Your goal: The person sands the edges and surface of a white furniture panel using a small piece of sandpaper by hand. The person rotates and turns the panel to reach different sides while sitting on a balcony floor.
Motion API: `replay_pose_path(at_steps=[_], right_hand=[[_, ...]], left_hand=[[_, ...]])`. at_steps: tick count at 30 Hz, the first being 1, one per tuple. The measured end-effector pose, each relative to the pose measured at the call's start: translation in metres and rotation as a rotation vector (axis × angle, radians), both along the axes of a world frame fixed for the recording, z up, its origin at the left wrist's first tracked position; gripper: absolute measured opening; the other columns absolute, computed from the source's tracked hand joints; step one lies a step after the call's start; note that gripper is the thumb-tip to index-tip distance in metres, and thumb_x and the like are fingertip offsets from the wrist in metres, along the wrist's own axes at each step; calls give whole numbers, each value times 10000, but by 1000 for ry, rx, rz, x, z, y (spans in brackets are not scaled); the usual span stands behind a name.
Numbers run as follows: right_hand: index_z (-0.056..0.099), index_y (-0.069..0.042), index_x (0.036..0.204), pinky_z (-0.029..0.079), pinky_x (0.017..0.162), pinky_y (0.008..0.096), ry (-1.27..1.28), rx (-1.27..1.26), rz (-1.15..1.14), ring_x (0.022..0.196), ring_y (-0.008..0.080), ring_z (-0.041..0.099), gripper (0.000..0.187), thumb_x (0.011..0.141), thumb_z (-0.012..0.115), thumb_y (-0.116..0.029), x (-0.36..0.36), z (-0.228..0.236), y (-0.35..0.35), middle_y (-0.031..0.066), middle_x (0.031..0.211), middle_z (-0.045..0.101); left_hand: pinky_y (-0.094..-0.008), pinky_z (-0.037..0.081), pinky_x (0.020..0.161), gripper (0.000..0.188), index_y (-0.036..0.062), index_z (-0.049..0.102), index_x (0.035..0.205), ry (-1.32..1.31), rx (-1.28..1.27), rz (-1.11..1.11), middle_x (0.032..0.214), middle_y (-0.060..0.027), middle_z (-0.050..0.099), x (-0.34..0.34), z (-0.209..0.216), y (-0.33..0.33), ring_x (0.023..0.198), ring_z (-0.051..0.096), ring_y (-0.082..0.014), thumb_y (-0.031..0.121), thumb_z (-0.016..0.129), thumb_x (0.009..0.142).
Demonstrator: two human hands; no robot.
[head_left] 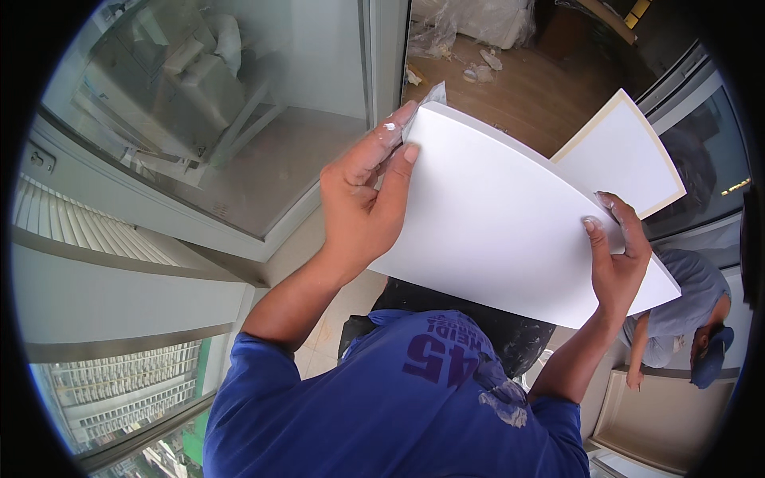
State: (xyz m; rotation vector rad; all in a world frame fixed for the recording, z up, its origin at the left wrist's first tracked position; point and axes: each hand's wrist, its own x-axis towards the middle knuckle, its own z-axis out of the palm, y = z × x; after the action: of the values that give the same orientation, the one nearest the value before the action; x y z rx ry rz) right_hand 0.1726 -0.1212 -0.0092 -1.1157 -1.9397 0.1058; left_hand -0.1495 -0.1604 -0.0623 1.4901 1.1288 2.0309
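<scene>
A large white panel (486, 215) with straight sides is tilted in front of my chest, its broad smooth face toward me. At the panel's upper left corner my left hand (370, 179) is closed, thumb on the face and fingers round the edge. Pinched there is a thin, crumpled grey sheet (434, 94), perhaps sandpaper; its kind is not clear. My right hand (617, 255) grips the panel's right part by the far edge, thumb on the face and fingers partly hidden behind. White dust or paste marks the fingers of both hands.
A second white board (625, 151) with a beige border stands beyond the panel. At the right a co-worker (681, 307) in a grey shirt and dark cap bends down beside a beige tray-like panel (661, 410). A glass door (215, 111) is at the left; debris (478, 73) lies on the brown floor.
</scene>
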Motion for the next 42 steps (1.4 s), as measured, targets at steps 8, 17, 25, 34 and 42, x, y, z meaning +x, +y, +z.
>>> replay_pose_path(at_steps=[8,17,25,34,42], right_hand=[[743,-23,1162,548,944,386,-37,36,-3,1037,296,712,313,872,847,-78,-4,3,2,142,1119,783],[763,-49,1186,555,974,380,-32,41,-27,1080,266,729,349,874,864,-169,-3,-5,6,123,1139,790],[780,-94,1207,590,962,403,-62,14,-153,1089,244,748,342,895,859,-210,9,-13,7,85,1199,791],[764,-54,1145,528,923,419,-58,58,67,1042,309,713,321,853,821,-173,-1,2,18,109,1095,779],[741,-75,1181,479,996,428,-100,92,63,1120,288,682,327,894,797,-221,8,6,7,96,1106,763]], left_hand=[[-297,555,964,315,-93,671,1327,17,-9,23,1331,-210,720,-4,3,-1,1123,680,-146,40,670,1041],[-292,546,970,327,-80,674,1340,-23,-142,-3,1292,-171,744,-10,-43,-24,1070,689,-133,49,679,1039],[-353,583,979,326,-59,692,1310,236,-695,17,1181,-212,776,-31,-222,-103,1112,755,-222,10,668,992],[-296,563,897,175,-99,714,1151,117,-868,-42,1029,-116,786,-39,-226,-103,985,732,-147,-23,661,1003],[-297,542,809,89,-69,697,1026,44,-1009,-93,1011,-107,761,-105,-204,-100,881,678,-121,8,708,983]])
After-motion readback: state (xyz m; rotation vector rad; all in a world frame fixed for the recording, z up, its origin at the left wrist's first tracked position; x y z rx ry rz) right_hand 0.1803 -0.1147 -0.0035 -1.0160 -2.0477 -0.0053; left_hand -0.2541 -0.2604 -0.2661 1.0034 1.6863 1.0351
